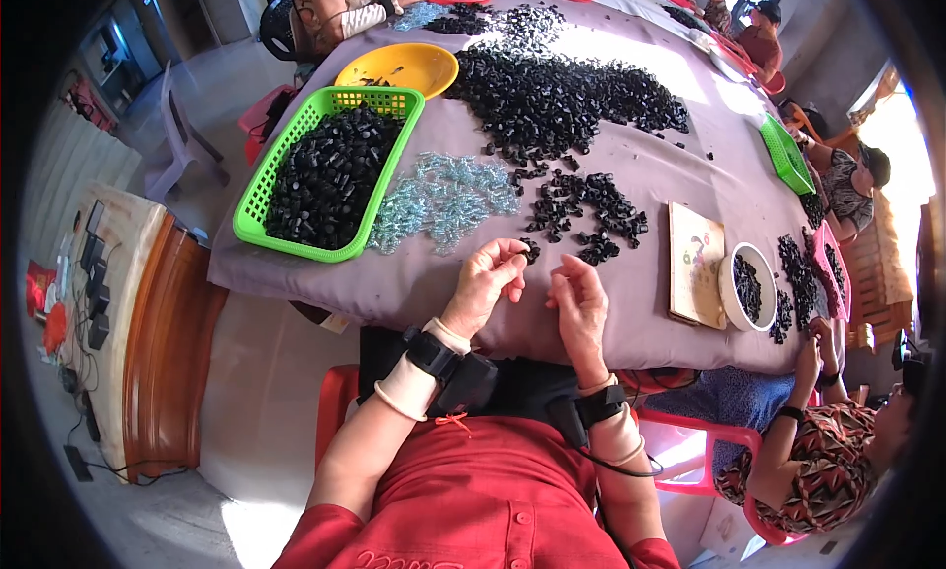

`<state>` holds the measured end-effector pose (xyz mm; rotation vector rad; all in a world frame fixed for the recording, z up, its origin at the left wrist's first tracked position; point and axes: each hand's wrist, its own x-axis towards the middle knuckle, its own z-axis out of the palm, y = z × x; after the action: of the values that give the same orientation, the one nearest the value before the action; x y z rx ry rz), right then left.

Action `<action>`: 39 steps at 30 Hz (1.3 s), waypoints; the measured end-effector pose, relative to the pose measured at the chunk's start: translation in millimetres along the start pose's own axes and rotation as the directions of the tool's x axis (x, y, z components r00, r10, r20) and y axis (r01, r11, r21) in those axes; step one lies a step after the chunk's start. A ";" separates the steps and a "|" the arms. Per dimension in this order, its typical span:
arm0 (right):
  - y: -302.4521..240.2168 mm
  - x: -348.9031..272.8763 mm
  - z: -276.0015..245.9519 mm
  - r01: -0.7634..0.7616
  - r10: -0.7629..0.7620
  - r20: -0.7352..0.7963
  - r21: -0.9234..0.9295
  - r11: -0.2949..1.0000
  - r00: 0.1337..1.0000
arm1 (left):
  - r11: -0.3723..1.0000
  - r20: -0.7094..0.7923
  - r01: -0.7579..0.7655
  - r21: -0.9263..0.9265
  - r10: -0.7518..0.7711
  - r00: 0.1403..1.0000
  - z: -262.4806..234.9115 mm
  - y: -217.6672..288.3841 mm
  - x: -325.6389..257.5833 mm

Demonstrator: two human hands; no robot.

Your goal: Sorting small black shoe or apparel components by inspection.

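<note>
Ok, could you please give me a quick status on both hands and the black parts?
Left hand pinching a small black part. Right hand empty beside it, fingers curled. Black pile and clear pieces just ahead; nothing blocking.

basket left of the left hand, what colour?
Bright green basket, full of small black parts. Head view, the only one, shows it clearly.

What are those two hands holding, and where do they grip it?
Left hand pinches a small black plastic piece at its edge; the right hand shows nothing held.

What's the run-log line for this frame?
left hand: pinching small black part | right hand: empty, beside it | green basket: black parts | table: loose piles
</note>
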<state>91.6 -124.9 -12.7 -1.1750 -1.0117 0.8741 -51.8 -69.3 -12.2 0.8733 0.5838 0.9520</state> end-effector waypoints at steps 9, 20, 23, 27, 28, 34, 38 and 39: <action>-13.3 44.4 -12.8 0.325 -0.361 0.115 -0.732 0.599 0.926 | 0.990 -0.044 -0.020 -0.139 0.014 0.999 -0.6 3.3 -4.2; -2.7 81.3 -9.8 0.381 -0.291 0.322 -0.908 0.173 0.901 | 0.992 0.006 -0.012 -0.122 0.012 1.000 -3.4 0.6 -4.8; 0.1 89.0 -8.7 0.418 -0.273 0.375 -0.901 0.117 0.886 | 0.991 -0.012 0.000 -0.135 -0.002 1.000 -3.1 1.1 -5.0; 4.0 79.5 -11.2 0.403 -0.400 0.303 -0.894 0.195 0.865 | 0.993 -0.035 -0.016 -0.120 0.012 0.999 -0.3 -1.7 -4.9; -2.0 71.5 -7.3 0.408 -0.472 0.269 -0.886 0.220 0.840 | 0.995 -0.047 -0.020 -0.102 0.015 0.999 0.2 -1.4 -5.7; -9.7 17.3 13.3 -0.010 0.012 0.007 -0.174 0.985 1.000 | 0.998 -0.060 0.027 -0.060 -0.030 0.998 -0.7 3.0 -6.1; -8.4 4.5 17.3 -0.211 0.203 0.065 0.187 0.959 0.977 | 0.999 -0.083 0.002 -0.038 -0.005 0.997 -0.4 -2.9 -2.9; -4.1 3.4 17.1 -0.240 0.221 0.095 0.299 0.924 0.971 | 0.999 -0.081 -0.009 -0.038 0.006 0.997 -0.8 -4.2 -2.2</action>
<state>76.6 -117.1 -6.7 -1.0161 -0.7576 1.2144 -51.6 -72.2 -16.1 0.8063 0.6304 1.0060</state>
